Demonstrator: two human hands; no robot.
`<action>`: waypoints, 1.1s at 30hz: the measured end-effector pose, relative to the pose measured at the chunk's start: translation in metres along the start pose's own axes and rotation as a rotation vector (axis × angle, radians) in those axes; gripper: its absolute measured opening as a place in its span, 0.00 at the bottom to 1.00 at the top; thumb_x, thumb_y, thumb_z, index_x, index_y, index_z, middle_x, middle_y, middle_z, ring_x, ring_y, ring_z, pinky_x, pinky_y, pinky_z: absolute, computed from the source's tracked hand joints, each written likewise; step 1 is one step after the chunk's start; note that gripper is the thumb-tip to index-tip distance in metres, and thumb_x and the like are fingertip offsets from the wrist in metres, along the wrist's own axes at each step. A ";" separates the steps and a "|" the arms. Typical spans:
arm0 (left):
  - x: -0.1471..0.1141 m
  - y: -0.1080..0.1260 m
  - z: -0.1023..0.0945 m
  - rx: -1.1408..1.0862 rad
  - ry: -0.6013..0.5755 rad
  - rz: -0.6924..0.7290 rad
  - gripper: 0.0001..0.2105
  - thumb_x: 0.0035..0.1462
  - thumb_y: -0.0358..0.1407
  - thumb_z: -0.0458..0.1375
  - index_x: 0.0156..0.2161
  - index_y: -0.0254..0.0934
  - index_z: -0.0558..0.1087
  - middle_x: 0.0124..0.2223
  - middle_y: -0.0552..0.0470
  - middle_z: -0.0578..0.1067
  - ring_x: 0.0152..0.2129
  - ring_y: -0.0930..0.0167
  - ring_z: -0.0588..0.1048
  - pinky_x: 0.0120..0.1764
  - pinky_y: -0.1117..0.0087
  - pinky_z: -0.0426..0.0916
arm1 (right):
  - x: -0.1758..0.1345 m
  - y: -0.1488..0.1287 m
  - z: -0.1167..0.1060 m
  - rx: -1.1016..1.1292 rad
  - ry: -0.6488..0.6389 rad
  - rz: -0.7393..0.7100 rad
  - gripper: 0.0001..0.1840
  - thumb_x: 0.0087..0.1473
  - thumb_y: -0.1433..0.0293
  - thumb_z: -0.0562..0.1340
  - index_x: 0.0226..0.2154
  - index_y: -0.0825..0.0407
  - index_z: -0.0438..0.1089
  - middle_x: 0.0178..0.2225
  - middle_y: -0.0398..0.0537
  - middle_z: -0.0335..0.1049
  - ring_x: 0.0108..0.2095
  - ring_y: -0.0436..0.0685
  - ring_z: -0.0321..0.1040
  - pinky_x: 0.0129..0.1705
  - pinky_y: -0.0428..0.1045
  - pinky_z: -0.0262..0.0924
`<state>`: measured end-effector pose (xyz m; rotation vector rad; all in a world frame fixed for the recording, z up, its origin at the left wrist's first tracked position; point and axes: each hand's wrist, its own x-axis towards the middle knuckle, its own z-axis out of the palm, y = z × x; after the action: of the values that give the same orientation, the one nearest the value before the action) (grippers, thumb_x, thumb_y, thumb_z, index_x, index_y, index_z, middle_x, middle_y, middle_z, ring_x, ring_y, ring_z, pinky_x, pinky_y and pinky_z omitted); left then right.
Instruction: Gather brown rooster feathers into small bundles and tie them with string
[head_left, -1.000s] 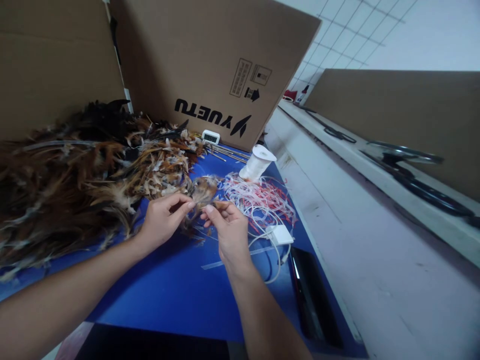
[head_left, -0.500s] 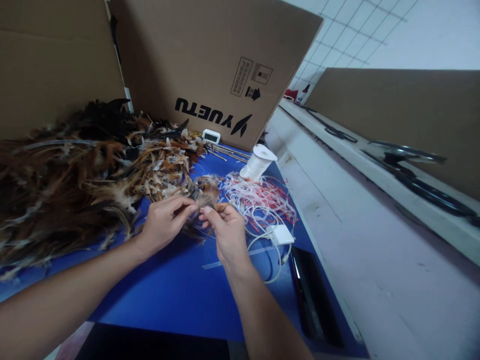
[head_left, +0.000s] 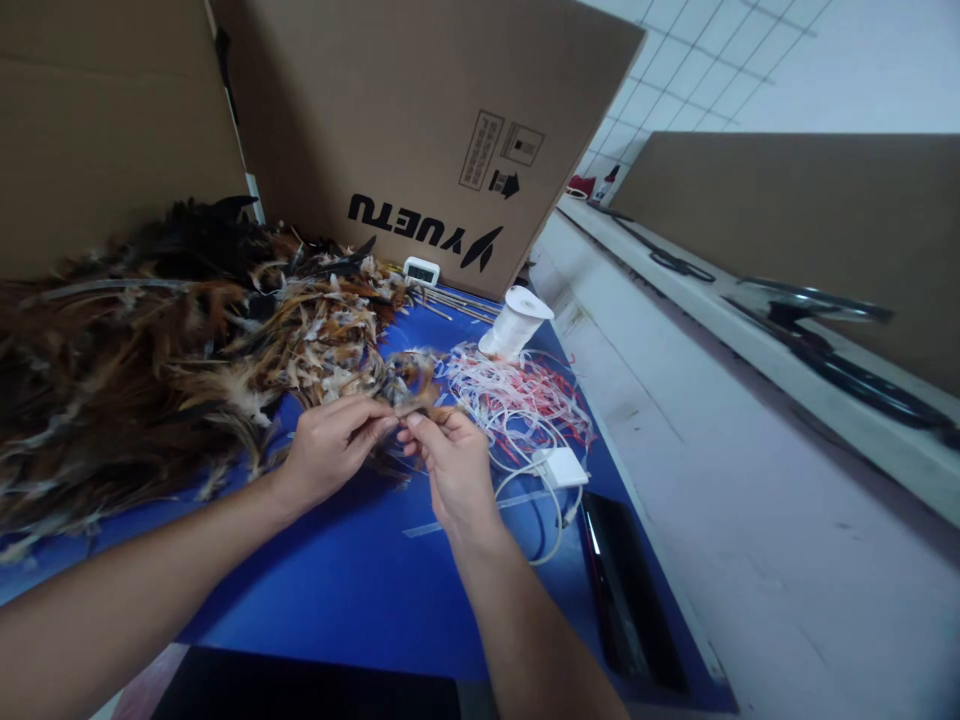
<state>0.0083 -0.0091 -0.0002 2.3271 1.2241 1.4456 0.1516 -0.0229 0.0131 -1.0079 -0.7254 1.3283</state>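
Observation:
My left hand [head_left: 330,448] and my right hand [head_left: 456,462] meet above the blue table [head_left: 360,590], fingertips almost touching. Each is closed in a pinch on a small brownish feather [head_left: 412,406], whose lower end is partly hidden by the fingers. Just behind them lies a small tuft of loose feathers [head_left: 411,368]. To the left spreads a large heap of brown, black and tan feathers [head_left: 112,370]. Right of my right hand sits a tangle of white and red strings [head_left: 517,392], with a white spool [head_left: 517,322] standing at its back edge.
A white adapter [head_left: 564,467] with a looped cable lies beside the strings. Nearer me is a glossy black object [head_left: 630,590]. A large cardboard box [head_left: 420,110] rises behind a small digital display [head_left: 421,270] and thin sticks [head_left: 457,302]. Scissors [head_left: 682,265] rest on the right ledge.
The fingertips of both hands have drawn slightly closer around the feather. Otherwise the hands stay in nearly the same place, and the view has shifted a little.

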 end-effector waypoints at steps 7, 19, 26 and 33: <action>0.002 -0.002 0.001 -0.002 0.002 0.049 0.07 0.58 0.33 0.56 0.31 0.38 0.77 0.31 0.50 0.81 0.28 0.71 0.78 0.35 0.74 0.71 | 0.000 0.001 0.001 0.050 -0.015 0.071 0.10 0.36 0.71 0.70 0.24 0.55 0.69 0.20 0.40 0.70 0.22 0.47 0.66 0.23 0.43 0.58; 0.005 -0.004 -0.004 -0.012 -0.010 -0.095 0.07 0.58 0.35 0.56 0.31 0.38 0.75 0.28 0.52 0.78 0.25 0.72 0.75 0.32 0.74 0.67 | -0.001 0.001 -0.001 -0.073 -0.056 0.044 0.10 0.40 0.67 0.68 0.23 0.54 0.68 0.24 0.42 0.72 0.24 0.48 0.66 0.24 0.43 0.59; 0.007 -0.014 -0.004 -0.168 -0.002 -0.347 0.11 0.58 0.39 0.55 0.29 0.37 0.73 0.18 0.58 0.70 0.16 0.75 0.68 0.26 0.75 0.62 | 0.004 0.008 -0.009 -0.413 -0.103 -0.142 0.06 0.43 0.68 0.66 0.22 0.52 0.71 0.19 0.38 0.68 0.21 0.48 0.61 0.26 0.45 0.58; 0.014 -0.018 -0.006 -0.485 0.077 -0.545 0.09 0.56 0.38 0.58 0.27 0.36 0.73 0.17 0.57 0.69 0.15 0.76 0.66 0.22 0.76 0.61 | 0.018 0.003 -0.022 -0.507 0.018 -0.258 0.04 0.44 0.68 0.65 0.23 0.51 0.71 0.20 0.38 0.67 0.22 0.49 0.62 0.27 0.46 0.57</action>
<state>-0.0039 0.0110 0.0033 1.4907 1.2227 1.4305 0.1728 -0.0095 -0.0011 -1.2712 -1.1725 0.9262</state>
